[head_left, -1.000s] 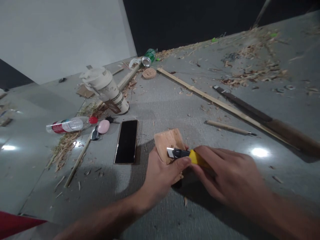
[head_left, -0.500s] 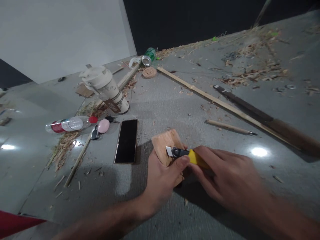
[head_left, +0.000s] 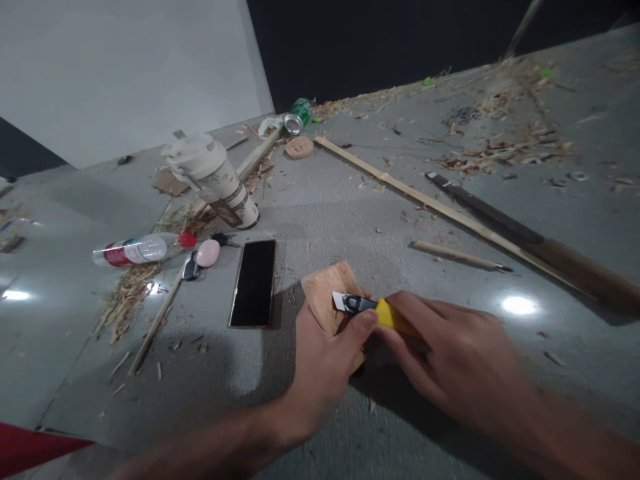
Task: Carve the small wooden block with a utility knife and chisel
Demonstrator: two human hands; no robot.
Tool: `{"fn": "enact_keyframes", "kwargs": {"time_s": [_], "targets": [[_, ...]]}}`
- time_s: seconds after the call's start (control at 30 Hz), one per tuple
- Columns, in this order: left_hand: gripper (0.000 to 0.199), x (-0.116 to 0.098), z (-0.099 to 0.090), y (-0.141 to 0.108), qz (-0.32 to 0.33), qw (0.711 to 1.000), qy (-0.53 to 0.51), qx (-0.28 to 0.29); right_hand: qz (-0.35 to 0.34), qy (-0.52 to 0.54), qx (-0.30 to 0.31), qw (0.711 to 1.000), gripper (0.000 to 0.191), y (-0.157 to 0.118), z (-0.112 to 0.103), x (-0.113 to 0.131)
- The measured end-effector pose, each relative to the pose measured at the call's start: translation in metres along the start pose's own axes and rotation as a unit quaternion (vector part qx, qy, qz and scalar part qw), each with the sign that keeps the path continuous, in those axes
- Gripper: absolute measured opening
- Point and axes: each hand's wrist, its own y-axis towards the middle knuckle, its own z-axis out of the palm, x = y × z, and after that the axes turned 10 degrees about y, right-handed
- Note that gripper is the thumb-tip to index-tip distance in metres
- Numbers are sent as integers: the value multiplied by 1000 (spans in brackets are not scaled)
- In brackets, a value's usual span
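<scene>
My left hand (head_left: 327, 357) is wrapped round a pale block of wood (head_left: 324, 287), its thumb reaching across to the knife's black blade holder. In my right hand (head_left: 445, 347) is a yellow-and-black utility knife (head_left: 393, 317), closed in the fingers. The short bright blade lies against the upper face of the wood and points left. Part of the block is hidden under my left thumb and fingers. Left of the block lies a phone (head_left: 253, 283) with a dark screen.
A lidded paper cup (head_left: 215, 177), a plastic bottle (head_left: 143, 249) and a pink oval object (head_left: 207, 253) are at the left. A green can (head_left: 299, 117) lies at the back. To the right are a long wooden strip (head_left: 430, 203), a pencil-like stick (head_left: 455, 255) and a dark long-handled tool (head_left: 530, 233). Wood shavings (head_left: 505, 150) are scattered about.
Both hands, the wood and the knife keep almost the same pose. The block's far end appears shifted very slightly to the left.
</scene>
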Motion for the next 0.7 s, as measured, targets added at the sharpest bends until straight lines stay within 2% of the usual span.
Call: {"fn": "enact_keyframes", "kwargs": {"time_s": [0.27, 0.4, 0.7], "targets": [[28, -1, -1, 3, -39, 999, -5, -3, 5, -20, 4, 1000, 29, -1, -1, -2], [33, 4, -5, 5, -60, 997, -24, 28, 9, 8, 32, 999, 27, -1, -2, -8], [35, -1, -7, 7, -54, 996, -47, 57, -10, 24, 50, 998, 28, 1, -6, -15]]}}
